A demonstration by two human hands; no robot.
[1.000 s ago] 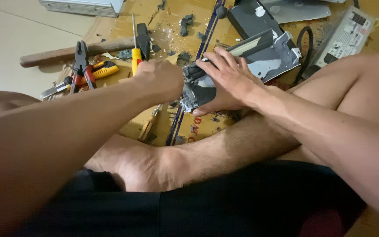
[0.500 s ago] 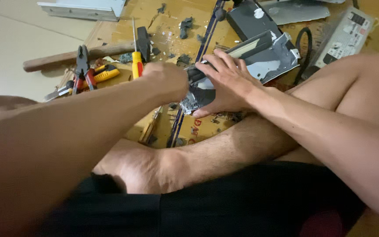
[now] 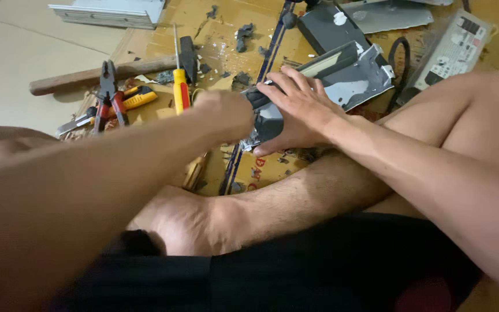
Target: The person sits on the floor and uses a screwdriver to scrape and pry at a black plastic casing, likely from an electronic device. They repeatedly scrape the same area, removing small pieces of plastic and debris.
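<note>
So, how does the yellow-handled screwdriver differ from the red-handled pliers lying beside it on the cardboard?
The yellow-handled screwdriver has one straight yellow handle and a thin metal shaft pointing away from the person, while the red-handled pliers have two red grips and broad dark jaws. The screwdriver lies closer to the left hand; the pliers lie further out, beside a yellow utility knife. Neither is touched by a hand, and both rest on the cardboard sheet.

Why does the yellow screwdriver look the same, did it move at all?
No. The yellow screwdriver lies beside the hammer and the red pliers just as before; only the camera shifted slightly.
</note>
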